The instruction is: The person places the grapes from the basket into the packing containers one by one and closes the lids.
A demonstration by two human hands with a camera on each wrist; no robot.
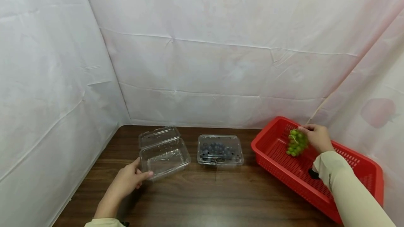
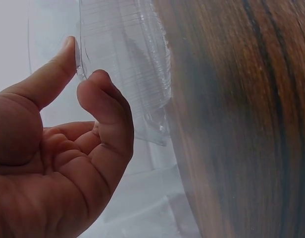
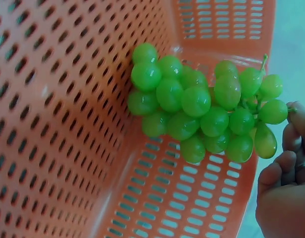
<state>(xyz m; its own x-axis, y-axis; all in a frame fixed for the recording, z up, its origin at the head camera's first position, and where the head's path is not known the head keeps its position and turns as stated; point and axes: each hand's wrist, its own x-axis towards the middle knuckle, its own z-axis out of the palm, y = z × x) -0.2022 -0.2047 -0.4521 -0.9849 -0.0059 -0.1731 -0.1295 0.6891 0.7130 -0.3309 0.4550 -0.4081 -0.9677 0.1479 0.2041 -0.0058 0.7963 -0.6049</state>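
Note:
In the head view, my right hand (image 1: 316, 137) pinches the stem of a bunch of green grapes (image 1: 296, 143), which hangs within the outline of a red perforated plastic basket (image 1: 284, 175). Whether the lowest grapes touch the basket is unclear. The right wrist view shows the grapes (image 3: 194, 101) close up, with fingertips at the stem end. On the left, my left hand (image 1: 127, 179) pinches the near left edge of a clear plastic clamshell box (image 1: 165, 157), its lid raised at the back and no fruit inside. Thumb and index finger meet that edge in the left wrist view.
A lidded clear box (image 1: 236, 158) of dark blueberries stands between the open box and the basket. All of it rests on a dark wooden table (image 1: 202, 199). Pale cloth walls (image 1: 221, 66) enclose the back and both sides.

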